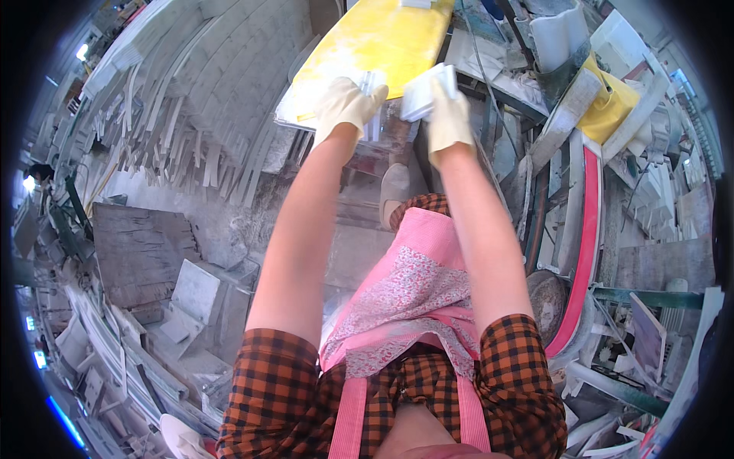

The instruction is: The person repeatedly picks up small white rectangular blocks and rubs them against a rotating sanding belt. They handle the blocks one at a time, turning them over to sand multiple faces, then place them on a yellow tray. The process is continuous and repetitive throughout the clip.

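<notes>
Both my hands wear cream-coloured gloves and reach forward over a low bench. My right hand (449, 122) grips a small stack of flat, pale rectangular tiles (417, 95), held tilted just past the bench's right corner. The thumb lies across their face. At the near edge of a yellow sheet (375, 46), my left hand (340, 109) is closed around some narrow pale pieces (372, 86); blur and the glove hide most of them. White dust coats the sheet's near left part.
Long stacks of pale stone strips (199, 69) rise at the left. To the right stand a red-edged curved rail (585, 252) and a yellow bag-like cover (608, 99). A dark worn board (145, 249) and a pale block (197, 291) lie at lower left, among scattered offcuts.
</notes>
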`<state>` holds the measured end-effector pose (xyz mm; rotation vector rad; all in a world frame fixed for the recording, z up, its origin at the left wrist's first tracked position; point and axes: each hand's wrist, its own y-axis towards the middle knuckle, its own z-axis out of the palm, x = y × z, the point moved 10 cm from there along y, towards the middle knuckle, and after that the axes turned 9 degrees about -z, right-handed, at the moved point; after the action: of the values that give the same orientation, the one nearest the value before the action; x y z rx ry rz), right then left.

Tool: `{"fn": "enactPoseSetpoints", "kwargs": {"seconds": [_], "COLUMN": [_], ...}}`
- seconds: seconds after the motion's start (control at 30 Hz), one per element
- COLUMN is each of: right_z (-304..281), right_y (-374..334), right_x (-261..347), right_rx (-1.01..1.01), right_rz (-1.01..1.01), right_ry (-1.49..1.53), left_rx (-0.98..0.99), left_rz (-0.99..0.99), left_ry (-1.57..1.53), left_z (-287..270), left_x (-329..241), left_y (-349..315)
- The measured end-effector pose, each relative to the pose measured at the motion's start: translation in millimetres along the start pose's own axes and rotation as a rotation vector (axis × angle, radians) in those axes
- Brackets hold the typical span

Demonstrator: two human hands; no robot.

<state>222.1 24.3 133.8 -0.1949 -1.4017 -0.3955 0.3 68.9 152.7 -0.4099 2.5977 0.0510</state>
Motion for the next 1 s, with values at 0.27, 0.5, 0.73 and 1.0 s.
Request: {"fn": "enactPoseSetpoints", "kwargs": {"seconds": [0.27, 0.5, 0.73, 1.0], "right_z": [59, 81, 88, 67], "right_y": [-17, 12, -7, -20], "right_x": [-27, -55, -48, -30], "right_rx": [0.172, 0.304, 0.602, 0.892], "right_rz": [-0.106, -0.358, -0.194, -0.064], "right_ry": [-0.177, -0.107, 0.113, 0.122], "left_rx": [-0.057, -0.111, 0.042, 0.152], "left_rz": [0.047, 0.056, -0.043, -0.044], "left_ry": [-0.113, -0.146, -0.146, -0.16], "left_z": [-16, -19, -17, -21], "left_x": [0, 1, 3, -15], "left_y": [-14, -21, -22, -27]}}
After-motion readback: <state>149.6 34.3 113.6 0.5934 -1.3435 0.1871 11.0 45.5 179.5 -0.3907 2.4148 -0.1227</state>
